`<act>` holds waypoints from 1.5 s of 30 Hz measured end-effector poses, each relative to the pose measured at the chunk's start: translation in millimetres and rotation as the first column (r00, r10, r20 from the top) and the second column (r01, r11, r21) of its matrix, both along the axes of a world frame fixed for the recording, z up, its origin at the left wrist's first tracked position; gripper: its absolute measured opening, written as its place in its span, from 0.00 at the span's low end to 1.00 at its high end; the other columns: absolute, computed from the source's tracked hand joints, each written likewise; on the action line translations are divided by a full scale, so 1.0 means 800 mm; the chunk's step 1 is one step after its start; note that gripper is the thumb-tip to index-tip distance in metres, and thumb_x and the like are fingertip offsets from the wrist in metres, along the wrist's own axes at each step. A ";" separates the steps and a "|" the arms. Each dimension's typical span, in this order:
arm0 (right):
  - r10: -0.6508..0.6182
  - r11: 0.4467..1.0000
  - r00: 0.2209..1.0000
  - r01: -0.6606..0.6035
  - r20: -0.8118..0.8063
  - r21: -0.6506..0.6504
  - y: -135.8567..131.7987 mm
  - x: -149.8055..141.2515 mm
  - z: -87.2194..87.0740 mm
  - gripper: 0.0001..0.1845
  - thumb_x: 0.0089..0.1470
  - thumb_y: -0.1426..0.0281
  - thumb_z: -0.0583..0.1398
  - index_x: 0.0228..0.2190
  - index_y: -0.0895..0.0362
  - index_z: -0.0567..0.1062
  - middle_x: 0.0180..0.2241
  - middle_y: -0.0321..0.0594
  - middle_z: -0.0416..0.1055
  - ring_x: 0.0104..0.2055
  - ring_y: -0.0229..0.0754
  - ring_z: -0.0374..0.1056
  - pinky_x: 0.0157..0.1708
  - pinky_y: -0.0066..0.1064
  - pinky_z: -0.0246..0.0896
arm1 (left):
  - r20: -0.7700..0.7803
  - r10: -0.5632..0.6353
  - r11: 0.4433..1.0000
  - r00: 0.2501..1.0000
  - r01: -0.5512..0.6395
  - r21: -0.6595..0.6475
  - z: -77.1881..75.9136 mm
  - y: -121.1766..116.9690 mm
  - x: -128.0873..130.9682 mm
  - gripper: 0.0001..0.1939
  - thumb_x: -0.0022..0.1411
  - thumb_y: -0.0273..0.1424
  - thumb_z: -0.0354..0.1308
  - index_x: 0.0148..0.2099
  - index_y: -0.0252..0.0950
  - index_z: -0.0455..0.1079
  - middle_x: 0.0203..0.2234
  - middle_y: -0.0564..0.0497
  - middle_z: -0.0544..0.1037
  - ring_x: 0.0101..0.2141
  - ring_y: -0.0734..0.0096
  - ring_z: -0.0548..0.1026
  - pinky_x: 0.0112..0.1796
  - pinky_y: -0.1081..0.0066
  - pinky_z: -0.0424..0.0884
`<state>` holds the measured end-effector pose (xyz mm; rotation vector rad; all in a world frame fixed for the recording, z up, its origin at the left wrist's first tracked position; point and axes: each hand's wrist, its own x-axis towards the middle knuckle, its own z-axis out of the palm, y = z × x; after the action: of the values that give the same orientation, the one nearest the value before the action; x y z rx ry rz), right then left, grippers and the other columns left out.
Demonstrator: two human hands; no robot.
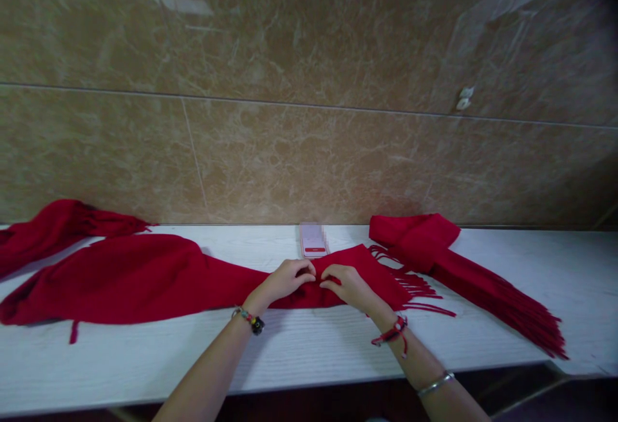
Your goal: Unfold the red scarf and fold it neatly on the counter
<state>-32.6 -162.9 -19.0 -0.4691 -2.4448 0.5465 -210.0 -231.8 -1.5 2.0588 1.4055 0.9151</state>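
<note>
A long red scarf (140, 275) lies across the white table, wide at the left and narrowing towards the middle. Its fringed right end spreads out beyond my right hand. My left hand (290, 279) pinches the cloth near the narrow part, thumb and fingers close together. Just to the right, my right hand (348, 284) is closed on the same scarf, its fingertips facing those of the left. Only a small gap separates the two hands. The exact bit of cloth between the fingertips is hard to make out.
Right of the hands lies a second red scarf (422, 242), crossed over itself with its fringe towards the front edge. Another piece of red fringed cloth (62, 224) is at the far left. A phone (313, 239) lies behind my hands, near the marbled wall (290, 158). The white table (309, 351) is narrow.
</note>
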 end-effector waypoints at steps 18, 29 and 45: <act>-0.012 0.996 1.000 0.010 0.027 0.086 -0.003 0.001 0.000 0.03 0.50 0.75 0.58 0.30 0.59 0.72 0.30 0.40 0.71 0.32 0.39 0.65 0.34 0.29 0.60 | 0.076 -0.040 0.999 0.996 0.041 -0.018 -0.007 0.000 -0.003 0.04 0.54 0.29 0.51 0.30 0.34 0.63 0.24 0.56 0.66 0.26 0.77 0.63 0.31 0.76 0.60; -0.012 0.983 1.000 0.013 -0.007 0.184 -0.001 -0.007 -0.011 0.05 0.52 0.73 0.57 0.28 0.57 0.73 0.29 0.40 0.72 0.32 0.39 0.65 0.36 0.31 0.58 | 0.002 -0.024 0.998 1.000 0.024 -0.050 0.003 -0.004 -0.004 0.03 0.49 0.26 0.54 0.29 0.34 0.64 0.22 0.58 0.63 0.26 0.77 0.61 0.29 0.77 0.59; 0.058 0.989 0.998 -0.058 -0.002 0.136 -0.004 -0.001 -0.008 0.06 0.52 0.74 0.56 0.28 0.57 0.73 0.28 0.40 0.71 0.32 0.39 0.65 0.35 0.29 0.60 | -0.006 -0.096 0.993 0.995 0.095 -0.067 0.009 -0.009 -0.003 0.03 0.45 0.23 0.55 0.26 0.34 0.64 0.25 0.56 0.67 0.28 0.76 0.63 0.32 0.76 0.60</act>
<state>-33.5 -165.9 -25.6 -0.3406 -2.4763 0.4012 -212.8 -239.3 5.7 2.0634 1.3121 0.8099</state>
